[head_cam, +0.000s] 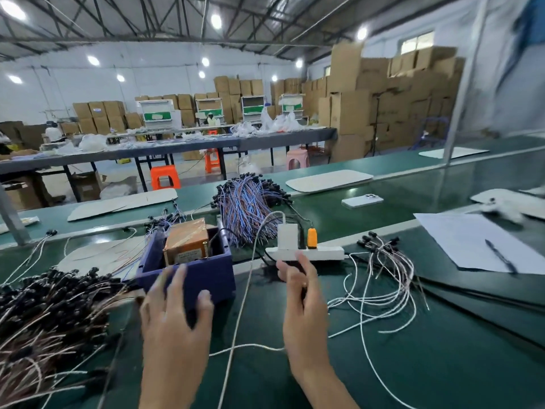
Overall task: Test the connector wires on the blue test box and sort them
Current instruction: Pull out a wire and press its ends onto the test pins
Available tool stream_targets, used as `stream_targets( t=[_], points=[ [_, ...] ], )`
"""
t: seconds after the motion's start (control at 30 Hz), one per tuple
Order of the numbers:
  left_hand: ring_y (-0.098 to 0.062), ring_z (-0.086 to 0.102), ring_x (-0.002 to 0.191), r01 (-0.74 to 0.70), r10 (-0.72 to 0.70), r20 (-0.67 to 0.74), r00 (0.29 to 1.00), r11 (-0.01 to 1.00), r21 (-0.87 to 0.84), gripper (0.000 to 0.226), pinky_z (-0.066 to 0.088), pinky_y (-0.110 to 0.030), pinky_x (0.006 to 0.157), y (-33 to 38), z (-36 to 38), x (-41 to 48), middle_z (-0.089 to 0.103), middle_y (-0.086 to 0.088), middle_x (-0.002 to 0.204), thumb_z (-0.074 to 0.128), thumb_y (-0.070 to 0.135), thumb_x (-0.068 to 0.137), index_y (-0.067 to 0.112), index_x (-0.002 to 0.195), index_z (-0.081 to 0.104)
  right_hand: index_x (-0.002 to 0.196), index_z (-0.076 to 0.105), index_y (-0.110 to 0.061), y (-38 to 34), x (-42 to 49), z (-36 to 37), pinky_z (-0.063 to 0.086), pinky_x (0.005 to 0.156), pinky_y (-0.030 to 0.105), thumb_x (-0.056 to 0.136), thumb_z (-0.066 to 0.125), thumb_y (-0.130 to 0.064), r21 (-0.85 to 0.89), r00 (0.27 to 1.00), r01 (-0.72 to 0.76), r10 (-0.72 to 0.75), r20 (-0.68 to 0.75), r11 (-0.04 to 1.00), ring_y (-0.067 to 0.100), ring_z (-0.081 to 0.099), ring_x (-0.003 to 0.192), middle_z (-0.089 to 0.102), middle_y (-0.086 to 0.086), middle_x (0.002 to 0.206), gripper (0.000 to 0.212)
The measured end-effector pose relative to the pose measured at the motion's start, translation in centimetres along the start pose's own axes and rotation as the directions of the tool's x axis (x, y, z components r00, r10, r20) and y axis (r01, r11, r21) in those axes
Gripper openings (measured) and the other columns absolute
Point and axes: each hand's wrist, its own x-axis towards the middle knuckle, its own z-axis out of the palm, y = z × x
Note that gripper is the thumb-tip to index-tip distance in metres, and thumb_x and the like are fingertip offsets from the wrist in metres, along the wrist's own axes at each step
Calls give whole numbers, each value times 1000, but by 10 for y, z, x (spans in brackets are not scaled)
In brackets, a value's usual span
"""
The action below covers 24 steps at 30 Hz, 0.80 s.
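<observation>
Left hand [174,317] spreads its fingers over the front wall of the blue test box [212,276] at frame centre, right hand [305,308] just beside it, fingers loosely straight, connector wires [44,314] heaped lower left.

Hall roofed with a grey steel truss frame [141,23]; round ceiling lights [216,21] lit. White walls [73,81], with one high window [417,42] at right. Cardboard boxes [383,93] stacked high along the far and right walls. Long grey table [182,147] across mid-hall, with orange plastic stools [165,178] and one pink stool [298,159] beside it. Pale floor [194,172]. Near table [442,358] green-surfaced; clear partition panel [495,172] standing at its right.
</observation>
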Motion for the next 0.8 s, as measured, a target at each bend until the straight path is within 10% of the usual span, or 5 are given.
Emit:
stream_targets(
  t=[0.1, 0.23, 0.37, 0.53, 0.8],
  points=[
    [8, 13, 144, -367, 362, 332, 871, 929, -48, 63, 8, -21, 121, 51, 24, -21, 32, 24, 152, 27, 64, 95, 35, 149, 36, 119, 58, -31, -30, 19, -19, 49, 84, 14, 104, 39, -45, 190, 999, -30, 36, -24, 981, 7, 73, 93, 79, -3, 92, 28],
    [25, 29, 128, -416, 507, 535, 675, 861, -291, 41, 9, -12, 118, 100, 55, -29, 50, 46, 125, 22, 48, 104, 48, 142, 38, 116, 60, -23, -60, 48, -49, 46, 93, 24, 108, 37, -45, 256, 999, -15, 27, -42, 967, 12, 74, 94, 79, 4, 85, 33],
    [-2, 53, 65, -360, 561, 499, 660, 820, -446, 24, 38, -15, 61, 119, 76, -28, 57, 18, 71, 38, 37, 107, 38, 118, 60, 107, 64, -19, -66, 76, -90, 55, 70, 25, 109, 40, -42, 292, 980, 42, 17, -200, 956, 16, 68, 62, 70, 0, 64, 33],
    [-8, 43, 53, -418, 527, 608, 594, 848, -326, 44, 33, -26, 54, 118, 100, -11, 51, 17, 59, 29, 62, 96, 37, 108, 61, 101, 62, -19, -61, 116, -153, 50, 50, 21, 110, 38, -38, 276, 914, 57, 61, -402, 959, 10, 57, 46, 62, -7, 56, 32],
    [-23, 57, 69, -372, 422, 573, 703, 904, -209, 32, 48, -44, 72, 153, 167, 6, 63, -2, 74, 39, 33, 108, 17, 89, 60, 158, 19, -14, -23, 131, -183, 45, 104, 36, 107, 44, -42, 586, 858, -252, 459, -233, 770, 27, 58, 117, 52, 23, 144, 64]
  ],
)
